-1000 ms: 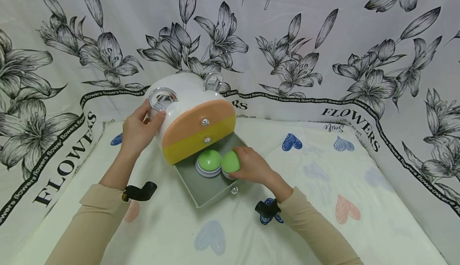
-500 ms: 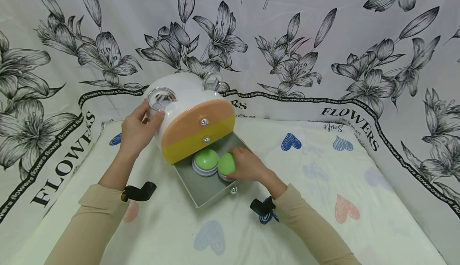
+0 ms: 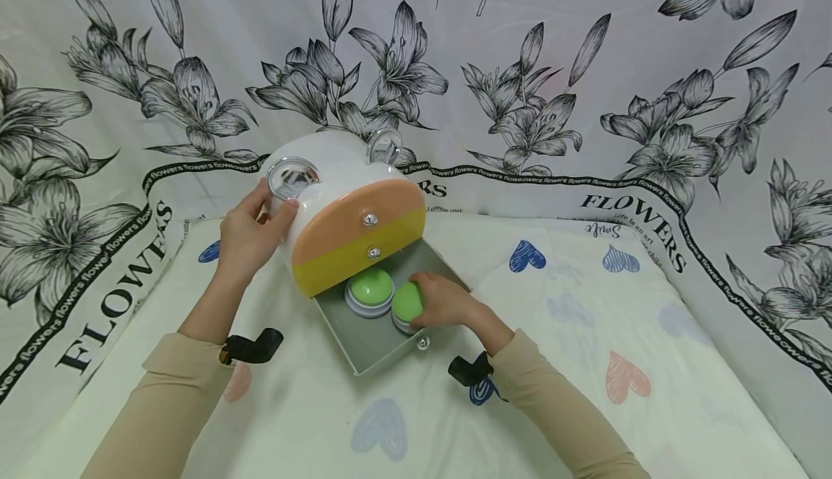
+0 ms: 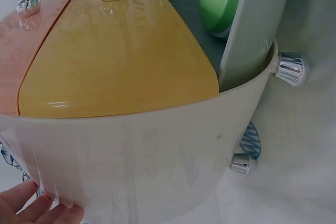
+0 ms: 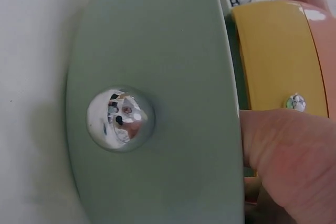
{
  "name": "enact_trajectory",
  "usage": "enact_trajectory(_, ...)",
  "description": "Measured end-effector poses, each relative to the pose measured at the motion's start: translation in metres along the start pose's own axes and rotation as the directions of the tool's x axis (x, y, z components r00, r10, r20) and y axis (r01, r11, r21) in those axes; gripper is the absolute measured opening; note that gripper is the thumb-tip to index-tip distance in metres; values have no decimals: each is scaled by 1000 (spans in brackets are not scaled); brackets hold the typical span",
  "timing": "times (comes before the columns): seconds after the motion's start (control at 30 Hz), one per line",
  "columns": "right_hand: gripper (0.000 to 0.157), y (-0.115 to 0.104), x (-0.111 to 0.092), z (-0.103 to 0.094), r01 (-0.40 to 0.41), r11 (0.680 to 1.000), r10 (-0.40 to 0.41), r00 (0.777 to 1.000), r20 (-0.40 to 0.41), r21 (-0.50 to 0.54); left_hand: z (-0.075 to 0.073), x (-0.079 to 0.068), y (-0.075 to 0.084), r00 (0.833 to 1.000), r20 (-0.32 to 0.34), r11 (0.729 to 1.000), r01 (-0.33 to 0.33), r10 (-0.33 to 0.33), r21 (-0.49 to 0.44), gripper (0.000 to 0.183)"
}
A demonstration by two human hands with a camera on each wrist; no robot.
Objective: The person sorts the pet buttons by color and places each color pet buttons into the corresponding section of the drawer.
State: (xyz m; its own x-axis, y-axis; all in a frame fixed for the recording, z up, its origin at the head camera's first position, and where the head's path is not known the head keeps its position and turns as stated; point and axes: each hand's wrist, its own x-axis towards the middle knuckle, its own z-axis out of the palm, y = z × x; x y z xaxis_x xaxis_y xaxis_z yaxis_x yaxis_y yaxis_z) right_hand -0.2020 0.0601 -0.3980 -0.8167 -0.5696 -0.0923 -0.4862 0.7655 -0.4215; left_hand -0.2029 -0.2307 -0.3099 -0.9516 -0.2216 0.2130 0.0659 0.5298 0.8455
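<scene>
A white rounded drawer box (image 3: 338,157) with chrome ear-like rings stands tilted in the head view. Its grey-green bottom drawer (image 3: 364,345) is pulled out and bears two round jars with green lids. My right hand (image 3: 447,301) reaches into the drawer and grips the right jar (image 3: 406,301); the left jar (image 3: 370,287) sits beside it. My left hand (image 3: 252,240) rests on the box's left side below the ring, fingertips against the white wall in the left wrist view. The drawer front hides most of my right fingers in the right wrist view.
An orange drawer front (image 3: 354,220) and a yellow one (image 3: 364,251) are closed above, each with a chrome knob. A light cloth (image 3: 552,421) with printed hearts covers the surface. Behind hangs a white flower-printed curtain (image 3: 494,24).
My right hand has moved slightly left and down in the head view with the right jar. The left jar has slid a little left. My left hand stays on the box.
</scene>
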Motion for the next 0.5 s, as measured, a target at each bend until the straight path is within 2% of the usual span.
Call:
enact_trajectory(0.37, 75, 3, 2, -7, 9, 999, -14, 992, 126, 39, 0, 1, 1, 1000, 0, 1000, 13, -13, 10, 69)
enact_trajectory(0.5, 75, 4, 2, -9, 19, 998, -26, 990, 141, 52, 0, 1, 1, 1000, 0, 1000, 16, -16, 12, 70)
